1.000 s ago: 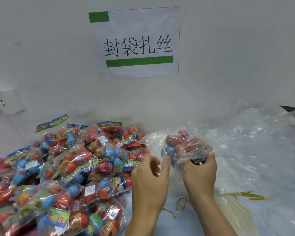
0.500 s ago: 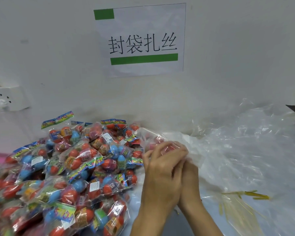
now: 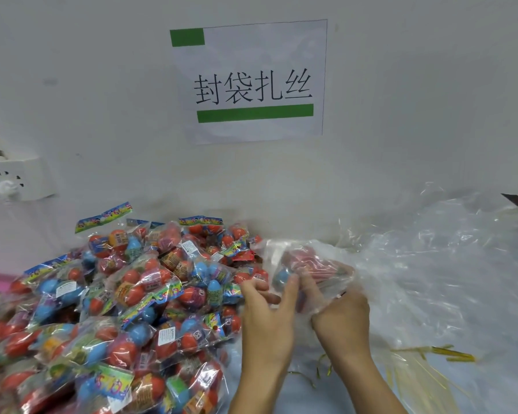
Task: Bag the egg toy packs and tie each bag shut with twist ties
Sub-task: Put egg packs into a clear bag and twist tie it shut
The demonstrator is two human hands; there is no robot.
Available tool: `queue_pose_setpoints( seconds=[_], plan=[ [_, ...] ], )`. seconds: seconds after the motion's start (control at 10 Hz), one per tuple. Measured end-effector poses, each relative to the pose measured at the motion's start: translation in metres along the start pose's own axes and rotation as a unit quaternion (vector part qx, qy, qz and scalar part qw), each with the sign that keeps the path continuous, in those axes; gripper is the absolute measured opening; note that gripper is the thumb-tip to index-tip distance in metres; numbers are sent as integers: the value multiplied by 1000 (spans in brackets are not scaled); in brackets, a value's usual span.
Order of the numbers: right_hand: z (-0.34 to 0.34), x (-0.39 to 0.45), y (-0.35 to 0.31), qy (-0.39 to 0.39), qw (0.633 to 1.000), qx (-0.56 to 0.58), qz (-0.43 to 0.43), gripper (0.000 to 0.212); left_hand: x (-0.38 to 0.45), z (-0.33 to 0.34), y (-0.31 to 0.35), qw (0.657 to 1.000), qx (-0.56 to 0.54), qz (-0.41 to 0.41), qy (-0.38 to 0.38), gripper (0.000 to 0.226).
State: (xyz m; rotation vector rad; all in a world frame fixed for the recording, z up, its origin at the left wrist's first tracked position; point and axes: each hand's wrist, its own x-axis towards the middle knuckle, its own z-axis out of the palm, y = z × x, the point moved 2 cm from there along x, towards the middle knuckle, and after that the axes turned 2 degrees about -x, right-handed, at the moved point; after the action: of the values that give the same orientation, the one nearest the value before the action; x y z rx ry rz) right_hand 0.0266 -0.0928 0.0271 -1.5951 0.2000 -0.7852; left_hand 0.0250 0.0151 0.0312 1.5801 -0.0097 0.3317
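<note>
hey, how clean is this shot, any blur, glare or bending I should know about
Head view: the wall sign is sharp, but both hands, left hand and right hand, and the bagged egg pack they hold are motion-blurred; white glare streaks the loose clear plastic; lighting is soft and even, without hard shadows; wide-angle bending tilts the wall socket at the left edge.

Red, blue eggs (image 3: 126,297); gold ties (image 3: 449,352).
</note>
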Motion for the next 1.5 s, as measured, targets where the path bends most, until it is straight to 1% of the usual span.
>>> queue_pose_setpoints(
  seconds=[0.1, 0.2, 0.3, 0.4, 0.5, 0.6, 0.7, 0.8, 0.9, 1.0, 1.1, 1.2, 1.3, 1.4, 1.5],
  plan=[
    [-4, 4, 9, 23, 999, 26, 34, 18, -1, 6, -8, 995, -24, -19, -90, 26],
    [-9, 9, 15, 42, 997, 41, 57, 4, -4, 10, -4, 988, 17, 51, -143, 26],
    [-11, 10, 9, 49, 997, 49, 32, 8, -8, 8, 8, 972, 46, 168, -160, 27],
    [-12, 11, 7, 31, 998, 51, 26, 24, -10, 4, 18, 957, 48, 245, -145, 24],
    [-11, 10, 11, 7, 996, 73, 52, 9, -7, -3, 17, 965, 44, 250, -69, 34],
    [-8, 8, 9, -36, 993, 100, 58, 13, 0, -12, 10, 988, -7, 153, 26, 26],
    [-1, 5, 4, -138, 974, 160, 81, 30, 7, -14, 0, 998, -6, 53, -41, 72],
    [3, -1, -1, -241, 945, 198, 95, 26, 9, -13, 3, 992, -9, 85, -90, 60],
    [0, -10, -6, -281, 924, 221, 136, 9, 10, -13, 0, 994, -16, 83, -65, 44],
    [-6, -11, 4, -287, 923, 165, 198, 18, 7, -13, 0, 995, -11, 73, -69, 51],
    [1, -11, -4, -275, 921, 187, 201, 8, 6, -13, 2, 996, -34, 77, -36, 47],
    [7, -13, -1, -286, 913, 199, 215, 15, 8, -17, 4, 995, -64, 75, 32, 29],
    [8, -9, 3, -244, 944, 99, 201, 14, 7, -20, 8, 993, -80, 79, 41, 23],
    [10, -8, -1, -213, 959, 99, 159, 25, 5, -17, 9, 992, -88, 84, 13, 24],
    [6, -6, -9, -189, 944, 197, 187, 11, 2, -14, 9, 991, -120, 65, -11, 50]
  ],
)
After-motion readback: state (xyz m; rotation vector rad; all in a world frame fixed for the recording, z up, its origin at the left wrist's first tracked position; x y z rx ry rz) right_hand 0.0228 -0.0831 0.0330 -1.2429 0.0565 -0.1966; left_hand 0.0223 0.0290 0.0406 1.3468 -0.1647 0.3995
